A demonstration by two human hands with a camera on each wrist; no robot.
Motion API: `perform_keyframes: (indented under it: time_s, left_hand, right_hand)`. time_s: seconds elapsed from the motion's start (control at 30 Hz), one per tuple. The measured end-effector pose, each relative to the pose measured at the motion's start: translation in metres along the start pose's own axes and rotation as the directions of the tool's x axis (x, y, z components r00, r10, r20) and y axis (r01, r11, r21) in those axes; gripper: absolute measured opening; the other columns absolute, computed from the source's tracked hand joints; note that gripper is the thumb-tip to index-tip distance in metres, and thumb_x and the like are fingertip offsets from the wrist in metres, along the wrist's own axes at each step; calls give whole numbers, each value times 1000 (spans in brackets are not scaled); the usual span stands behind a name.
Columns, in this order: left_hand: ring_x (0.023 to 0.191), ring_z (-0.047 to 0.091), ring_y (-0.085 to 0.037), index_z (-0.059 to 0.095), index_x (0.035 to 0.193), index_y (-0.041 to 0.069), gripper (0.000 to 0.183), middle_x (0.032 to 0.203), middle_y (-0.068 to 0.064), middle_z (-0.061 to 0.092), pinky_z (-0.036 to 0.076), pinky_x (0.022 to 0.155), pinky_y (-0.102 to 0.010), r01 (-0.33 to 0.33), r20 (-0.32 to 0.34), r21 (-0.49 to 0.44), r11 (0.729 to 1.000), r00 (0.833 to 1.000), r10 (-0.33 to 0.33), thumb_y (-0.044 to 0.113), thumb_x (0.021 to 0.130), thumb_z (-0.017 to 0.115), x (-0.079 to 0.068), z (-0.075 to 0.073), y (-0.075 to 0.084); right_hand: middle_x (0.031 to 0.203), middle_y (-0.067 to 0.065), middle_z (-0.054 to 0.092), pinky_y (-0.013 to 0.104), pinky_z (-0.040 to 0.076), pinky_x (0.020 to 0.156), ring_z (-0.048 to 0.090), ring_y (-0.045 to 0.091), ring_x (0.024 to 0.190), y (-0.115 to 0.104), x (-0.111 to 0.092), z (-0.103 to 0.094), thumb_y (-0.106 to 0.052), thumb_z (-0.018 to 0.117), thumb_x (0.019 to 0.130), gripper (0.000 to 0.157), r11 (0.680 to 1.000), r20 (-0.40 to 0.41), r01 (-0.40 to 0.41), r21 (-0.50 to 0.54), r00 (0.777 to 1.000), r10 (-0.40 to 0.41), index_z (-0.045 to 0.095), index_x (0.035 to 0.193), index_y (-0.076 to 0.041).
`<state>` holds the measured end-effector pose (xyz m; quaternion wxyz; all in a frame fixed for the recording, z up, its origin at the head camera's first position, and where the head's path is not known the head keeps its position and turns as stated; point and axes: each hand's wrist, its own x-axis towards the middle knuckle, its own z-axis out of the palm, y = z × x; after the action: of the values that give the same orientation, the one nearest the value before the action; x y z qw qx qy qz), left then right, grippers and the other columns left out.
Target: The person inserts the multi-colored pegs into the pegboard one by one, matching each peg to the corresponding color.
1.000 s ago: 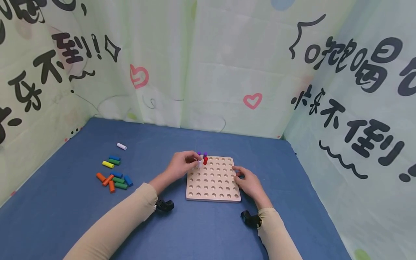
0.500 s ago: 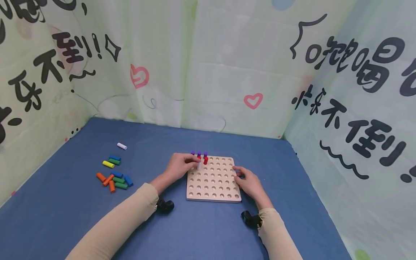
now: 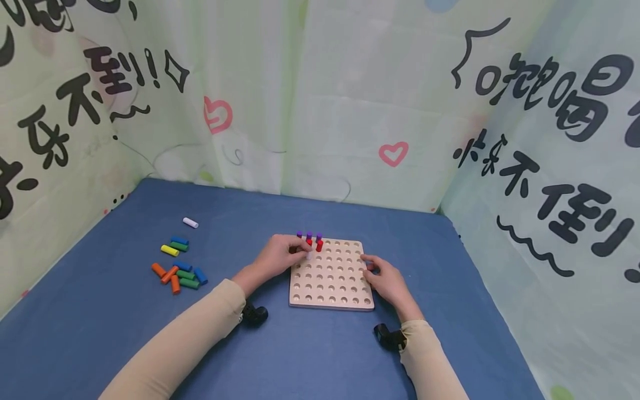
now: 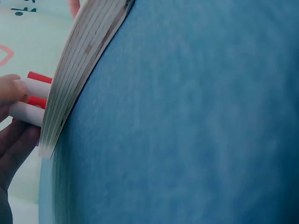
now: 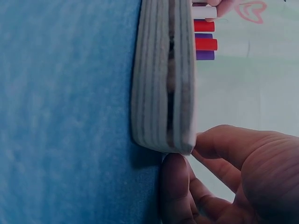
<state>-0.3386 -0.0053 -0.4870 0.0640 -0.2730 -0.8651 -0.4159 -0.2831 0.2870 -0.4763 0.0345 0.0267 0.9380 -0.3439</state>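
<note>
A square wooden pegboard (image 3: 332, 289) with rows of round holes lies on the blue cloth. My left hand (image 3: 280, 255) is over its far left part and pinches a white peg (image 4: 37, 87), which stands against the board's face. A second white peg (image 4: 27, 113) stands close by, between the fingers in the left wrist view. Behind them are red pegs (image 3: 319, 245) and, along the far edge, purple pegs (image 3: 309, 235). My right hand (image 3: 387, 280) holds the board's right edge, fingertips (image 5: 175, 175) at the corner in the right wrist view.
Loose pegs lie on the cloth to the left: several orange (image 3: 175, 285), green (image 3: 189, 283) and blue (image 3: 200, 275) ones, a yellow one (image 3: 170, 250) and a white one (image 3: 190, 223). A printed curtain (image 3: 340, 122) encloses the table on three sides.
The left hand's fingers have closed in lower over the white peg, which now shows less. More purple and red pegs have come into view beside the hand. The right hand stays at the board's edge.
</note>
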Motion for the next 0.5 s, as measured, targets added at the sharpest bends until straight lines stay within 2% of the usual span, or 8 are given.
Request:
perform_keyframes:
  time_s: [0.23, 0.5]
  left_hand:
    - [92, 68, -12, 80, 106, 12, 12, 101, -1, 76, 59, 84, -34, 1, 21, 14, 1000, 1000, -1, 15, 96, 74, 1, -8, 2]
    - [94, 71, -15, 81, 106, 11, 13, 104, -2, 78, 60, 85, -36, -3, 19, 39, 999, 1000, 2, 14, 95, 76, 2, -17, -4]
  right_hand:
    - [118, 14, 60, 29, 43, 65, 53, 19, 79, 0, 0, -1, -14, 61, 102, 46, 1000, 5, -6, 1, 1000, 6, 56, 148, -12]
    - [118, 14, 61, 29, 44, 65, 53, 20, 79, 0, 0, 0, -15, 61, 102, 46, 1000, 3, -11, 2, 1000, 11, 56, 148, -12]
